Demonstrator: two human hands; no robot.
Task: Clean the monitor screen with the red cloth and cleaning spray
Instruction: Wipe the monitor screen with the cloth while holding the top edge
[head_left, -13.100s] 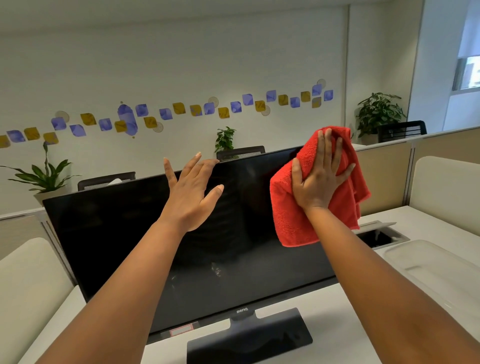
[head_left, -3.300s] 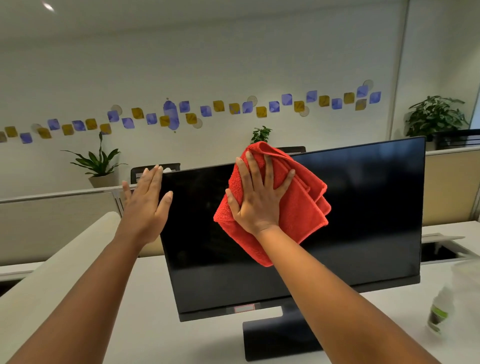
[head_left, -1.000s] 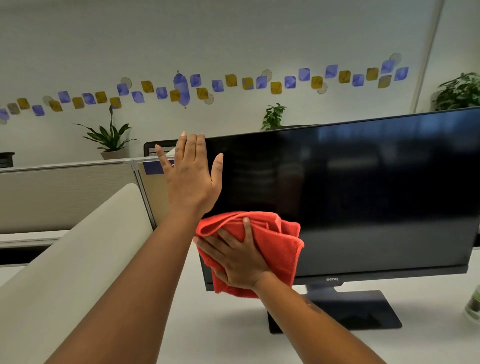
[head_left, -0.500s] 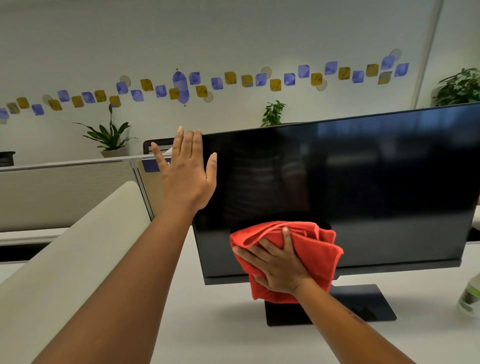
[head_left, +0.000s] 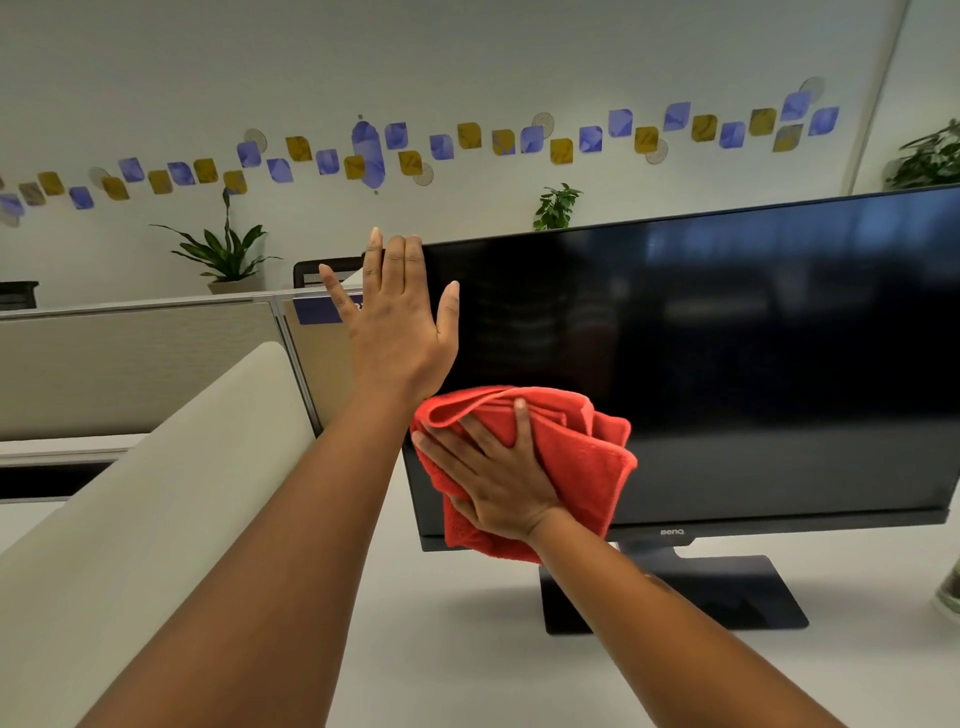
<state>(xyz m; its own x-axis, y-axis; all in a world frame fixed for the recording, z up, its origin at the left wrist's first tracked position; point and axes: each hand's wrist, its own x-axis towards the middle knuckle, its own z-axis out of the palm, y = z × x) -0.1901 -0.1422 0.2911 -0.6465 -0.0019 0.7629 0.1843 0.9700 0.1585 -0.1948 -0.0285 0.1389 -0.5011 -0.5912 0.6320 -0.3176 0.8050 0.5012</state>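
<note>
The black monitor (head_left: 727, 364) stands on its base (head_left: 727, 592) on a white desk, its screen dark. The red cloth (head_left: 587, 467) is bunched against the screen's lower left corner, reaching down over the bottom bezel. My right hand (head_left: 498, 483) lies spread on the cloth and presses it to the glass. My left hand (head_left: 397, 332) is flat and open against the monitor's upper left corner, holding nothing. Only a sliver of the spray bottle (head_left: 949, 597) shows at the right edge of the view.
A curved cream divider (head_left: 130, 519) runs along the left of the desk (head_left: 467, 649). Behind it stands a beige partition (head_left: 130, 364) with a potted plant (head_left: 223, 254) beyond. The monitor's base takes up desk space under the screen.
My right hand has slid the cloth back to the left and slightly up along the bottom of the screen. My left hand stays on the upper left corner.
</note>
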